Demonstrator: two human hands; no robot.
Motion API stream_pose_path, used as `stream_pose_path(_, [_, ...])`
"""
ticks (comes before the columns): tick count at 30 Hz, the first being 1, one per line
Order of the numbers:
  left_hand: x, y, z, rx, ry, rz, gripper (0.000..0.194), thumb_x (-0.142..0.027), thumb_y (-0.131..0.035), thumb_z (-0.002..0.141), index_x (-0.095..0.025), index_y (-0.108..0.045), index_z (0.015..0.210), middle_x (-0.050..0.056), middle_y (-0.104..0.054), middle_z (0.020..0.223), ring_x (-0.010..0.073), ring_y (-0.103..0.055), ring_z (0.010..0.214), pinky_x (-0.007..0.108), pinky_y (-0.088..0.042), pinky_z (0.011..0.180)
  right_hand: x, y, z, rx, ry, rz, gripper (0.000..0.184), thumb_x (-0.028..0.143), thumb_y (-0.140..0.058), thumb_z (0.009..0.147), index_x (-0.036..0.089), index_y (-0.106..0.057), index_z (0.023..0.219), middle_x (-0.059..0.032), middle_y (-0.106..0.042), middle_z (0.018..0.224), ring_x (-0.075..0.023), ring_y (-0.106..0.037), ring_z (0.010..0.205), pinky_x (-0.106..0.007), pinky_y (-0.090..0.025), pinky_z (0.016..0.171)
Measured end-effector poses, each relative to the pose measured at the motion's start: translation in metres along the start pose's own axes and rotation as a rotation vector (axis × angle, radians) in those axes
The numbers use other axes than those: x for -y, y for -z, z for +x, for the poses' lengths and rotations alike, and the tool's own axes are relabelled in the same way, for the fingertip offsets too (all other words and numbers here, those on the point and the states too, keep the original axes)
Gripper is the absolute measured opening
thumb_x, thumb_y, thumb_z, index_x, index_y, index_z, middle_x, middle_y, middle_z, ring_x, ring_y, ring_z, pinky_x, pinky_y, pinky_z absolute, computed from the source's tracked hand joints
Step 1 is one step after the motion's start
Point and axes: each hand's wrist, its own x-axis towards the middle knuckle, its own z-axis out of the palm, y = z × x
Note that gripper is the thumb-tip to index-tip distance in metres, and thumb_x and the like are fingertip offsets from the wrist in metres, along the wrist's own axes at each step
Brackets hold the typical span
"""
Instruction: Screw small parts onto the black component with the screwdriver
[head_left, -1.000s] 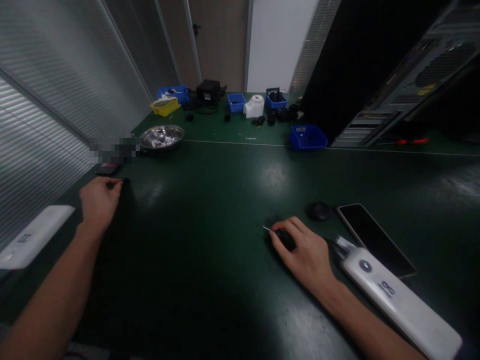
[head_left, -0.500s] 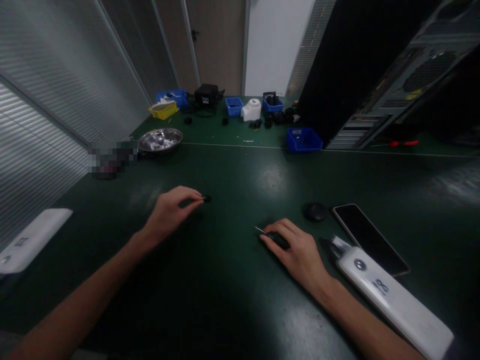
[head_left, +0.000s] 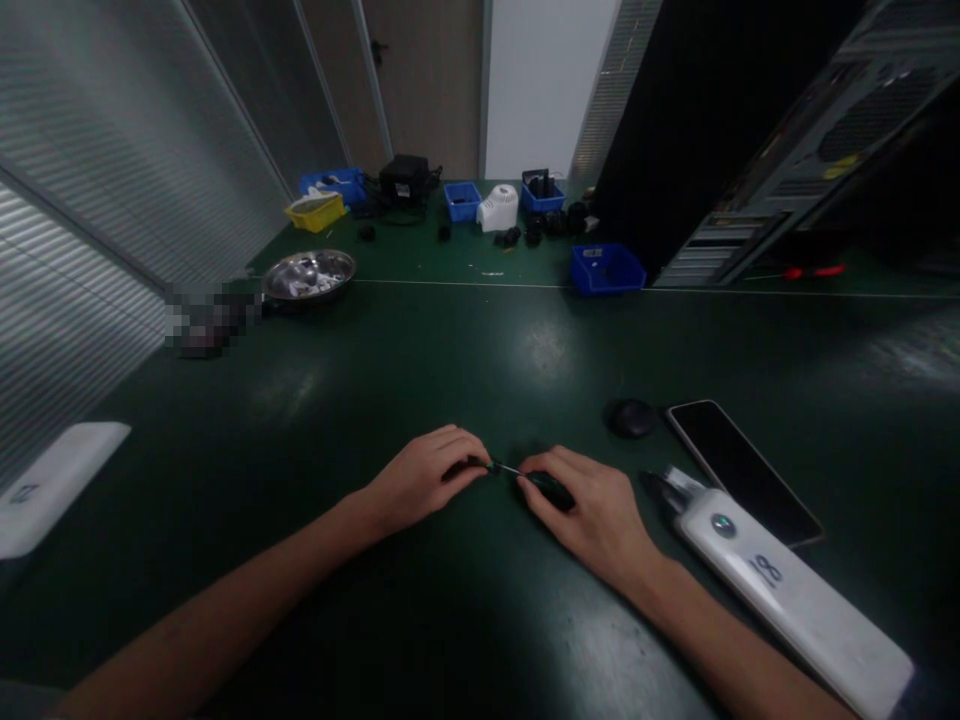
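Observation:
My right hand (head_left: 589, 495) is wrapped around the dark handle of a screwdriver (head_left: 550, 489), whose thin metal shaft points left. Between the thumb and fingers of my left hand (head_left: 435, 470) is a small dark part (head_left: 493, 466) with a hint of green. The screwdriver's tip meets this part or lies right beside it; I cannot tell whether it sits inside. Most of the part is hidden by my fingertips. Both hands are low over the dark green table (head_left: 420, 360).
Right of my right hand lie a round black object (head_left: 631, 418), a phone (head_left: 742, 470) and a white device marked 8 (head_left: 795, 590). Another white device (head_left: 60, 485) is at far left. Farther back stand a metal bowl (head_left: 309, 292) with small pieces and a blue bin (head_left: 607, 270).
My left hand has moved right and nearer to me, bringing the small dark part to the screwdriver's tip. My right hand has stayed nearly in place, still holding the screwdriver.

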Motion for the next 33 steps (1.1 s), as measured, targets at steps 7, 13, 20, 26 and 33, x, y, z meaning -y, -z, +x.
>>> stream_pose_path(7, [0.0, -0.002, 0.0, -0.028, -0.016, -0.041, 0.023, -0.023, -0.058, 0.1, -0.018, -0.066, 0.122, 0.007, -0.069, 0.116, 0.0177, -0.063, 0.11, 0.034, -0.052, 0.098, 0.0, -0.002, -0.001, 0.021, 0.009, -0.01, 0.016, 0.035, -0.055, 0.103, 0.027, -0.068, 0.103, 0.0005, -0.067, 0.092, -0.0148, -0.065, 0.082, -0.027, -0.045, 0.07])
stream_pose_path(13, [0.006, -0.005, -0.001, -0.055, -0.082, -0.064, 0.022, -0.023, -0.056, 0.102, -0.017, -0.069, 0.119, 0.009, -0.072, 0.113, 0.0184, -0.066, 0.106, 0.035, -0.055, 0.095, -0.001, -0.002, 0.0, 0.074, 0.064, 0.035, 0.023, 0.038, -0.047, 0.107, 0.025, -0.067, 0.111, -0.0029, -0.068, 0.1, -0.015, -0.065, 0.088, -0.027, -0.049, 0.077])
stream_pose_path(20, [0.006, -0.008, -0.001, -0.039, -0.13, -0.004, 0.024, -0.022, -0.054, 0.103, -0.017, -0.071, 0.119, 0.009, -0.072, 0.115, 0.0184, -0.065, 0.107, 0.034, -0.054, 0.095, 0.002, -0.007, 0.0, 0.105, 0.083, -0.033, 0.025, 0.038, -0.046, 0.108, 0.025, -0.066, 0.113, -0.0032, -0.068, 0.102, -0.0158, -0.065, 0.09, -0.028, -0.05, 0.077])
stream_pose_path(26, [0.005, -0.007, -0.002, -0.011, -0.118, 0.031, 0.03, -0.023, -0.053, 0.103, -0.02, -0.066, 0.13, 0.008, -0.07, 0.116, 0.0172, -0.062, 0.107, 0.033, -0.052, 0.094, 0.005, -0.007, 0.0, 0.078, 0.083, -0.007, 0.024, 0.037, -0.046, 0.108, 0.025, -0.066, 0.115, -0.0033, -0.067, 0.103, -0.0155, -0.065, 0.091, -0.028, -0.049, 0.079])
stream_pose_path(33, [-0.009, -0.003, 0.003, 0.063, -0.094, 0.191, 0.043, -0.022, -0.048, 0.103, -0.022, -0.054, 0.146, 0.011, -0.063, 0.116, 0.0217, -0.057, 0.105, 0.037, -0.052, 0.09, 0.0, -0.003, 0.003, 0.013, 0.022, -0.111, 0.025, 0.037, -0.046, 0.108, 0.024, -0.068, 0.112, -0.0048, -0.068, 0.103, -0.0164, -0.066, 0.089, -0.028, -0.05, 0.077])
